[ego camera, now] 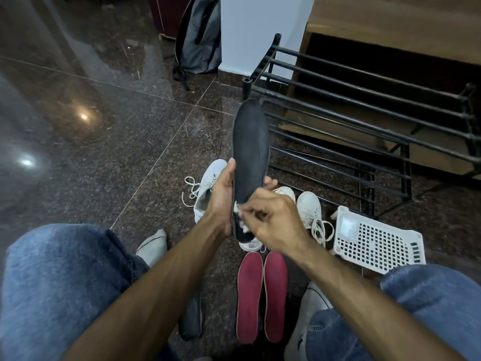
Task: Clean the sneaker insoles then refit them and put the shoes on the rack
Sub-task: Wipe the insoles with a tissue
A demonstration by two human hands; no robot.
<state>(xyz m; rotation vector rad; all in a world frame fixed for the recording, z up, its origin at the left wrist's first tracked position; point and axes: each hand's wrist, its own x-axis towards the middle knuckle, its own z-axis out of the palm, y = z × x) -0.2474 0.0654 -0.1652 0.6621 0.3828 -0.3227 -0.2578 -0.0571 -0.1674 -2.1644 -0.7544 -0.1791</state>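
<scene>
Both forearms reach forward; left hand grips with thumb up, right hand has fingers curled, pinching.

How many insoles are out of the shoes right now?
4: a dark insole in the left hand, two red insoles on the floor, another dark one under the left forearm. More may be hidden.

No readable text anywhere; the white basket label seems blank or blurred.
</scene>
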